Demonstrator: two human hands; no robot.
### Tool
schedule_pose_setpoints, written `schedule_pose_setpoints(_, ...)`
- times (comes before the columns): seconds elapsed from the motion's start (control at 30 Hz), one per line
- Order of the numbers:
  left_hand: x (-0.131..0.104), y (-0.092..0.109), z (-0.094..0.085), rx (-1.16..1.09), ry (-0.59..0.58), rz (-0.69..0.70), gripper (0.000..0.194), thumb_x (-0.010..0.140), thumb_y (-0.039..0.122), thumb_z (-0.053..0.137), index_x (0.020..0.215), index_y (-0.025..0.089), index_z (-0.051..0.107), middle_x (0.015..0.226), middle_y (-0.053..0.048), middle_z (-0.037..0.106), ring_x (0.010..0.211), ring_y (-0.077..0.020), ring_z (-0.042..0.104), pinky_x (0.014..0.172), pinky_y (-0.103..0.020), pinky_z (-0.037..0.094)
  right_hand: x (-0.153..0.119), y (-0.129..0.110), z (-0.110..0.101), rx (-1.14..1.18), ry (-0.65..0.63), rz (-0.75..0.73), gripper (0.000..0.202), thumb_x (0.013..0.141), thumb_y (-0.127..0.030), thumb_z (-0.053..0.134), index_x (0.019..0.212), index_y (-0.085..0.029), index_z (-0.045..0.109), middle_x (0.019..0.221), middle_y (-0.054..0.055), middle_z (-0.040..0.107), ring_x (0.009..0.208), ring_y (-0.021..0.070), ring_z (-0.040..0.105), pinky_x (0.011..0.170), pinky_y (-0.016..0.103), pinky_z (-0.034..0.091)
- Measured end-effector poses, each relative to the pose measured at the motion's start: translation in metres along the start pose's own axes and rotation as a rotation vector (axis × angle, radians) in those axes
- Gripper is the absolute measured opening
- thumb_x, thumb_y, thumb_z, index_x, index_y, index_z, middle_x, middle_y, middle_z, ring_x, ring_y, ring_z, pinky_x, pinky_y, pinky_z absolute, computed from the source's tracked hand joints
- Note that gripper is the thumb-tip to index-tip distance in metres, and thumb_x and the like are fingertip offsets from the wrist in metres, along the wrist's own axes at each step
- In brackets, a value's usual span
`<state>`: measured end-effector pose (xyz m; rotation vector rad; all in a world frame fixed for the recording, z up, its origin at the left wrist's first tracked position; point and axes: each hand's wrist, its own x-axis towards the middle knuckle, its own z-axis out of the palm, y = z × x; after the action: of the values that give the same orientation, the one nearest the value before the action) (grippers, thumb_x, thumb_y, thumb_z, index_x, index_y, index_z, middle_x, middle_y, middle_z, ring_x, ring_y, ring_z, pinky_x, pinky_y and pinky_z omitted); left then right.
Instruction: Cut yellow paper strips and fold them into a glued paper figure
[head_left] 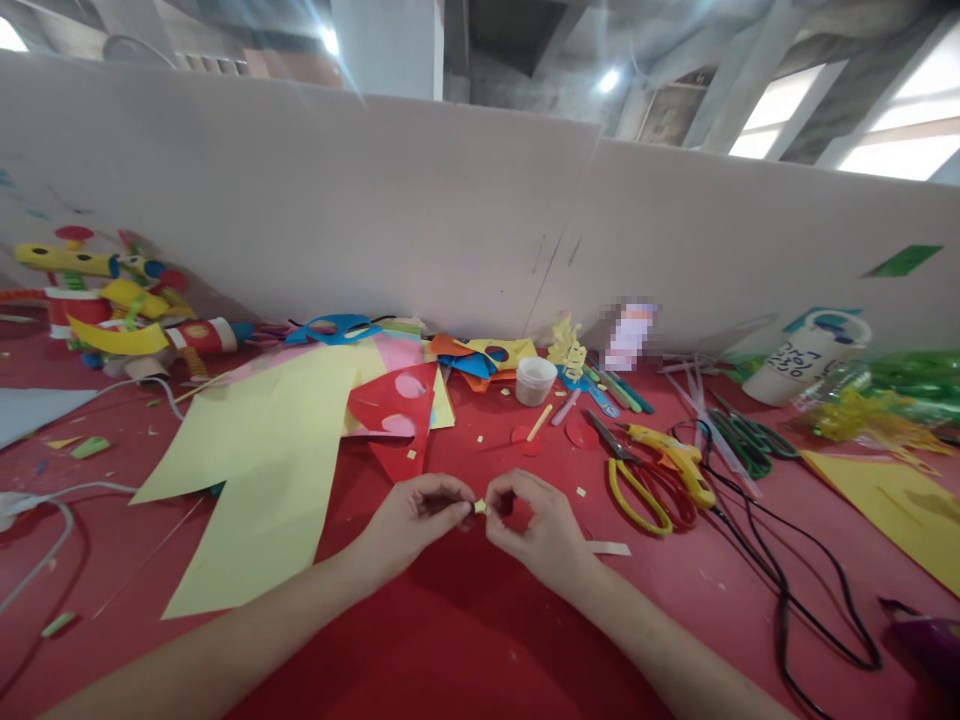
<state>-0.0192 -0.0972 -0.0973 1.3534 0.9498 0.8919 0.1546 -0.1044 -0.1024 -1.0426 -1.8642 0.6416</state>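
Note:
A small pale yellow scrap of paper (481,507) sits between my two hands over the red table. My left hand (429,515) pinches its left side with thumb and forefinger. From the other side my right hand (536,520) closes thumb and finger at the scrap's right edge. Behind my left hand lies red paper with cut-out holes (375,405), and left of it spread large pale yellow sheets (285,440). Yellow-handled scissors (637,500) and a yellow glue gun (671,460) rest right of my right hand.
A white cup (535,382) stands beyond my hands. Green-handled scissors (757,440), a white container (802,360) and yellow sheets (892,500) lie at the right. A black cable (787,580) loops across the right side. Paper-and-cup figures (120,290) stand far left. A white partition (450,210) bounds the table's back.

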Motion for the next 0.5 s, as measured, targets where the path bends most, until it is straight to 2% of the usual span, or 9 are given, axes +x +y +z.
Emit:
schedule_pose_setpoints(0.17,-0.0001,0.0024,-0.003,-0.007,-0.051,-0.013,0.011,0.069,0.026,0.065,0.073,0.016,0.063,0.065,0.0,0.062,0.061,-0.0113,0.056,0.065,-0.025,0.045,0.0013,0.0018,0.0002,0.183,-0.085,0.127,0.008,0.067,-0.012,0.05,0.07,-0.018,0.053,0.065,-0.002,0.054,0.06,0.0108,0.051,0.058,0.021,0.043)
schedule_pose_setpoints(0.5,-0.0005,0.0051,-0.001,0.139,-0.038,-0.021,0.007,0.067,0.023,0.062,0.068,0.017,0.06,0.063,0.001,0.059,0.06,-0.0121,0.054,0.062,-0.024,0.043,0.001,0.0027,0.0006,0.213,-0.138,0.145,0.008,0.067,-0.011,0.051,0.07,-0.018,0.054,0.064,-0.002,0.054,0.059,0.0099,0.05,0.057,0.02,0.042)
